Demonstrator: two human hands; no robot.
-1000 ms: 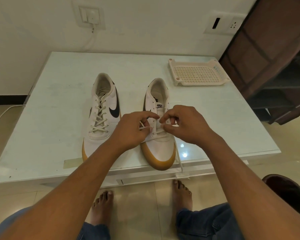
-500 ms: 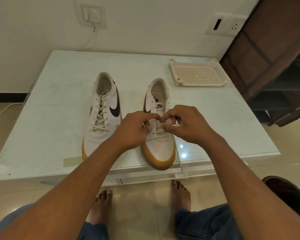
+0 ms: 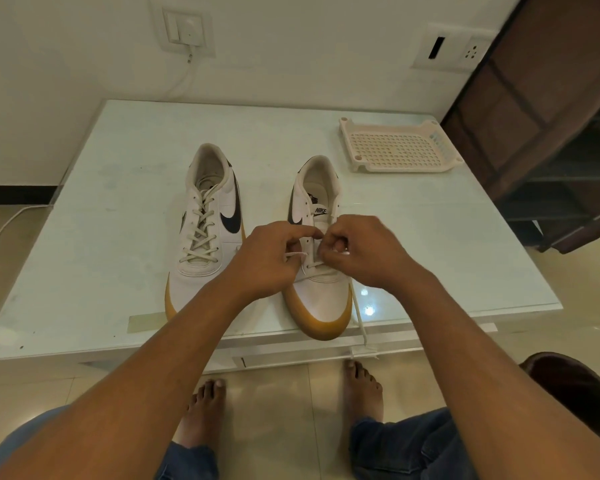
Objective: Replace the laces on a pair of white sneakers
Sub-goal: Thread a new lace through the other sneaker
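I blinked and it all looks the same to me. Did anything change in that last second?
Very little. The left hand and right hand edged closer together over the half-laced sneaker, fingers still pinching the lace. The laced sneaker, tray and the lace end hanging off the table stayed put.

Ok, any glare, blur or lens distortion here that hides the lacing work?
Head view: warm, dim indoor light; small glare spots on the glass table beside the shoe being laced, clear of the work; wide-angle bowing bends the table edges and wall; left hand, right hand and the lace they pinch look sharp, without motion blur.
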